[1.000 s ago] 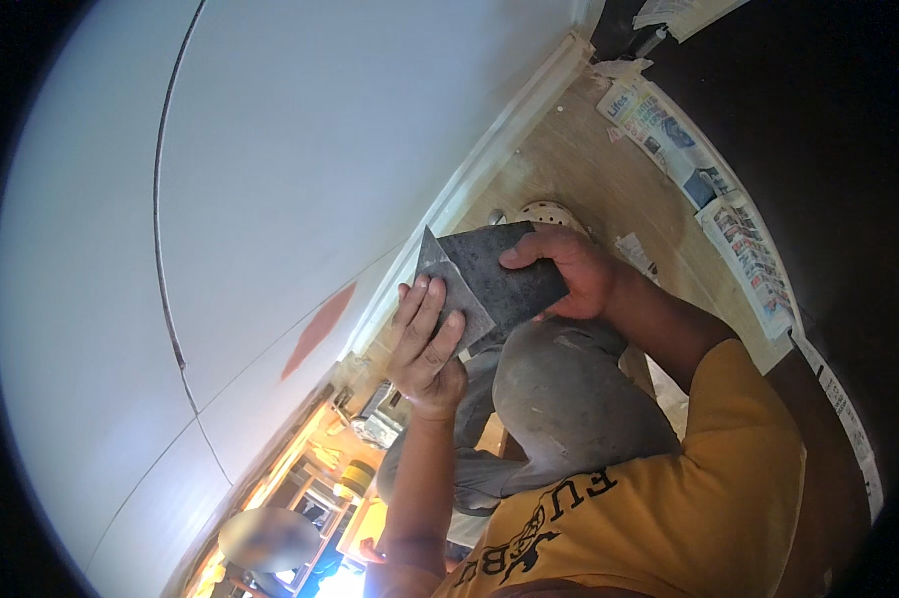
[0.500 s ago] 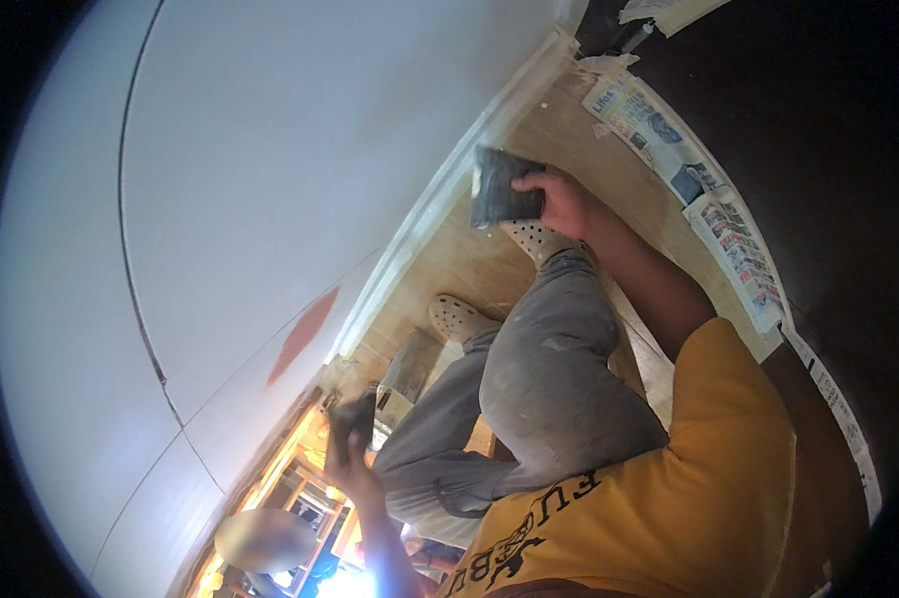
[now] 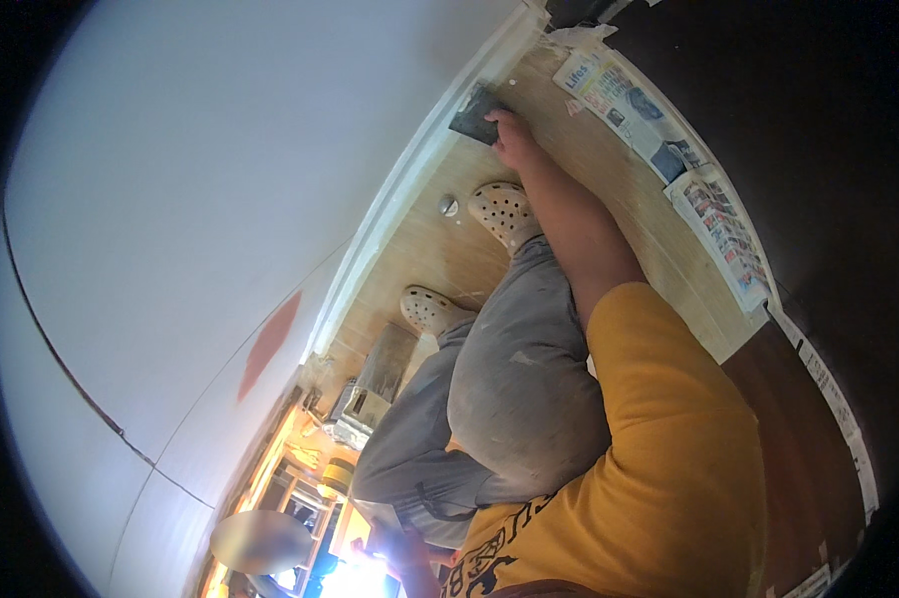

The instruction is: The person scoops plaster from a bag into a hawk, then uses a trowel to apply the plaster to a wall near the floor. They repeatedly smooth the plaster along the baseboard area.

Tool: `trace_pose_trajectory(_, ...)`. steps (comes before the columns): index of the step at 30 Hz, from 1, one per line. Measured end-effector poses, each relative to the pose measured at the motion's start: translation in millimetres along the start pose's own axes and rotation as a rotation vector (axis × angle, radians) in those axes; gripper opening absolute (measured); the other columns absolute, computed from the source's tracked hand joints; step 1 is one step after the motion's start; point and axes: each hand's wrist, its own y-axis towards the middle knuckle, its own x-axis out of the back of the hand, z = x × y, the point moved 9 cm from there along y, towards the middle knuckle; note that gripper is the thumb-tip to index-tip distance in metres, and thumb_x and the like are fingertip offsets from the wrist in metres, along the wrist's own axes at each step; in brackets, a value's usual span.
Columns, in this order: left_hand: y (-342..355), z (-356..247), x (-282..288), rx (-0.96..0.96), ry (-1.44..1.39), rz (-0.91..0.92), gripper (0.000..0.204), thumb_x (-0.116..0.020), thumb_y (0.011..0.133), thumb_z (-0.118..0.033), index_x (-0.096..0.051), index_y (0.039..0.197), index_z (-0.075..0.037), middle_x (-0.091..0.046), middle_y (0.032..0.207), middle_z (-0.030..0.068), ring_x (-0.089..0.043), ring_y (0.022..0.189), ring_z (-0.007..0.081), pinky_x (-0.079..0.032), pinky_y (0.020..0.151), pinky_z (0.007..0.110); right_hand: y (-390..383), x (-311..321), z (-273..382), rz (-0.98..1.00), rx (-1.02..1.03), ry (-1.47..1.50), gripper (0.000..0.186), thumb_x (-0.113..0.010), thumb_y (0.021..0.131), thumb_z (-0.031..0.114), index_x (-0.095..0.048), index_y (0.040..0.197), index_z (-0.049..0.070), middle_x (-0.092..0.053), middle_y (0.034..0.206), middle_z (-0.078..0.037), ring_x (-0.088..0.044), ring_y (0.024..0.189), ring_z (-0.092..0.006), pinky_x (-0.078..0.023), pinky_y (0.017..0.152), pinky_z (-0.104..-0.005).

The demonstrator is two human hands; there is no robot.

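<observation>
Head view: our right hand (image 3: 512,140) reaches far out, fingers closed on dark plate (image 3: 475,116). Plate sits at white strip (image 3: 384,209) along foot of wall (image 3: 220,149), beyond tan shoe (image 3: 502,211); whether edge touches, we cannot tell. Step in hand, we judge: working plate along strip. Next move calls for steady grip, edge flat. Left hand (image 3: 394,551) blurred in glare; finger state, we cannot tell.
</observation>
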Motion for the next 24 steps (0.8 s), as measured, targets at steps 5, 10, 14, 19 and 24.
trace_pose_trajectory(5,-6.0,1.4,13.3,0.202,-0.373,0.039,0.041,-0.059,0.097,-0.031,-0.056,0.129,-0.006,-0.067,0.115,0.007,-0.061,0.095,0.0167,-0.041,0.076,0.033,-11.9,-24.3,-0.2,-0.06,-0.245,0.077,0.032,-0.069,0.087,0.019,-0.061,0.115,0.004,-0.061,0.109,-0.008,-0.059,0.095,-0.0206,-0.05,0.085,-0.0375)
trace_pose_trajectory(10,-7.8,11.3,-19.9,0.982,-1.55,0.19,0.073,-0.061,0.087,-0.033,-0.041,0.145,0.005,-0.054,0.131,0.0187,-0.045,0.13,0.0319,-0.014,0.121,0.055,0.8,-21.2,-0.5,-0.068,-0.261,0.177,0.03,-0.069,0.086,0.019,-0.064,0.113,0.007,-0.061,0.108,-0.009,-0.058,0.096,-0.0222,-0.049,0.084,-0.0379)
trace_pose_trajectory(14,2.2,5.9,-7.6,0.899,-1.522,0.185,0.074,-0.062,0.086,-0.033,-0.04,0.146,0.006,-0.055,0.131,0.0195,-0.043,0.132,0.035,-0.023,0.118,0.055,7.8,-28.7,10.5,-0.028,-0.033,0.081,0.032,-0.069,0.085,0.018,-0.064,0.115,0.01,-0.061,0.107,-0.008,-0.058,0.094,-0.0228,-0.049,0.081,-0.0361)
trace_pose_trajectory(19,-28.2,35.1,-41.9,0.736,-1.436,0.0,0.03,-0.056,0.102,-0.03,-0.061,0.125,-0.012,-0.072,0.11,0.0024,-0.07,0.083,0.0114,-0.057,0.053,0.023,-21.9,-56.9,28.0,0.014,-0.156,0.168,0.036,-0.068,0.087,0.013,-0.06,0.121,0.012,-0.062,0.111,-0.005,-0.059,0.094,-0.021,-0.05,0.08,-0.0371)
trace_pose_trajectory(24,-33.1,14.6,-76.2,1.176,-2.175,0.08,0.029,-0.057,0.101,-0.03,-0.061,0.123,-0.012,-0.072,0.11,0.0008,-0.07,0.084,0.0113,-0.056,0.053,0.023,-27.7,-62.3,47.5,0.095,-0.044,0.24,0.038,-0.068,0.086,0.011,-0.059,0.122,0.013,-0.062,0.112,-0.004,-0.059,0.097,-0.0196,-0.051,0.078,-0.0375)
